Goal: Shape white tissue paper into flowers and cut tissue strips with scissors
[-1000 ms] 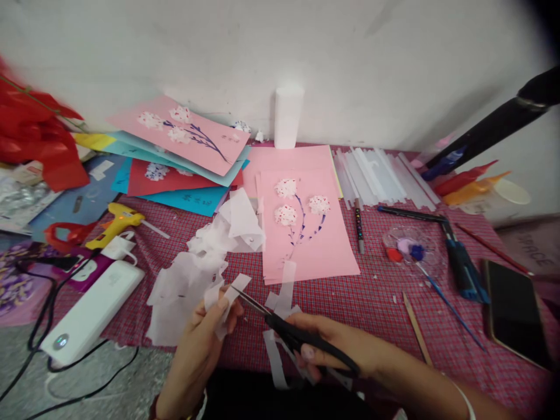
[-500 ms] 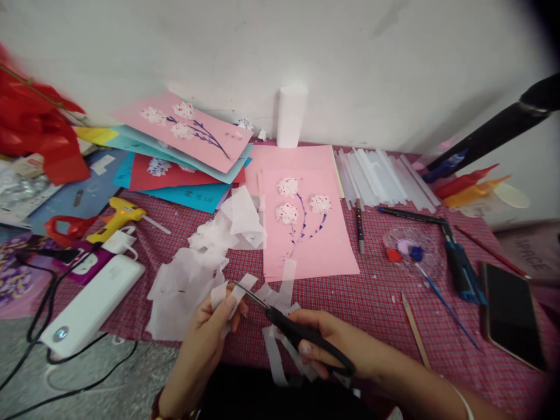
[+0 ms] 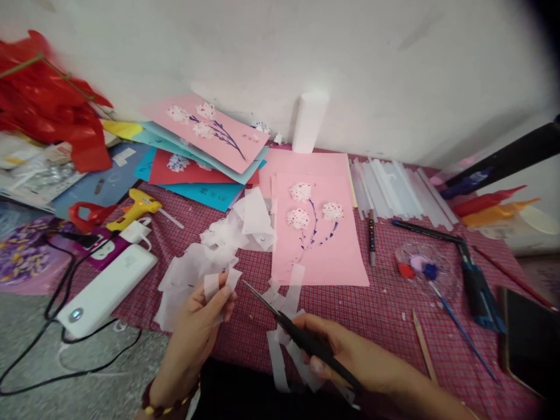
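Observation:
My left hand (image 3: pixel 209 306) pinches a small strip of thin white paper (image 3: pixel 234 279) between thumb and fingers. In my right hand (image 3: pixel 335 347) is a pair of black-handled scissors (image 3: pixel 301 338), its blades pointing up and left, just right of the strip and apart from it. Cut white strips (image 3: pixel 277 359) lie under and around the scissors. A crumpled heap of thin white sheets (image 3: pixel 179 286) lies beyond my left hand. Ahead of both hands rests a pink card (image 3: pixel 321 254) bearing three white-and-red flower heads on dark blue stems.
Stacked coloured cards (image 3: pixel 227 131) lean at the back left. A yellow glue gun (image 3: pixel 140 207) and a white power bank (image 3: pixel 109 289) with cables lie left. Glue sticks (image 3: pixel 394 186), a paint palette (image 3: pixel 413 271), a blue brush (image 3: pixel 464 332) and a phone (image 3: pixel 529 344) lie right.
The scissor blades have come away from the paper strip, and my left hand has moved slightly left of them. The whole view has shifted, so the table's things appear further right.

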`<state>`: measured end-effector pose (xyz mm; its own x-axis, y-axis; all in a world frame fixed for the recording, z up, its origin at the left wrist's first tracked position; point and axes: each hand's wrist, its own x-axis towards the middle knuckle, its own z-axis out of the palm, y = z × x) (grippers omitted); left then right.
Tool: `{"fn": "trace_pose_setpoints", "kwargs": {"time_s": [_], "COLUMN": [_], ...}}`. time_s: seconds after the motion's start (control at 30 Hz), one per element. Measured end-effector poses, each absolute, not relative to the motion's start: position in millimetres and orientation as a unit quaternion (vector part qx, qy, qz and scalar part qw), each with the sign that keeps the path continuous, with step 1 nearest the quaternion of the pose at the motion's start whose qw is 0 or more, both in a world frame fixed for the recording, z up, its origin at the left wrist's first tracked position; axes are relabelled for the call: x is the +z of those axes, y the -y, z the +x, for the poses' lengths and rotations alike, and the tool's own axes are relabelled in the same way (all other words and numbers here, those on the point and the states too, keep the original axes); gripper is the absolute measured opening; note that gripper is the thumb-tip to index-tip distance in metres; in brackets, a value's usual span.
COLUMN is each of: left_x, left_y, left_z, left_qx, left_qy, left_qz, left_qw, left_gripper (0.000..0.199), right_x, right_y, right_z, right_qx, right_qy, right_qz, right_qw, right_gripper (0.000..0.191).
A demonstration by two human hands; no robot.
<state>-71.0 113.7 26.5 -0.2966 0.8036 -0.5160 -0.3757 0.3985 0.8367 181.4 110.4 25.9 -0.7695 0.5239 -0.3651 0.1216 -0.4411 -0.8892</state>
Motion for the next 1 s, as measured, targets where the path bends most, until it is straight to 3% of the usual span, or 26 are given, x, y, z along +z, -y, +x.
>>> {"fn": "trace_pose_setpoints", "kwargs": {"time_s": [0.7, 1.0], "left_x": [14, 15], "left_y": [-117, -136], "left_z": [-66, -90], "left_qx": [0.469, 0.553], "left_qy": [-0.571, -0.552], "left_qz": [0.29, 0.302], "left_qw": [0.608, 0.547], "left_gripper": [0.031, 0.037], "right_x": [31, 34], "right_y": [-114, -115], "right_z": [173, 190], "right_qx": [0.789, 0.742], "right_qy": [0.486, 0.577], "right_qz": [-0.355, -0.319], "right_qw": [0.122, 0.126], "right_gripper": [0.059, 0.053]}}
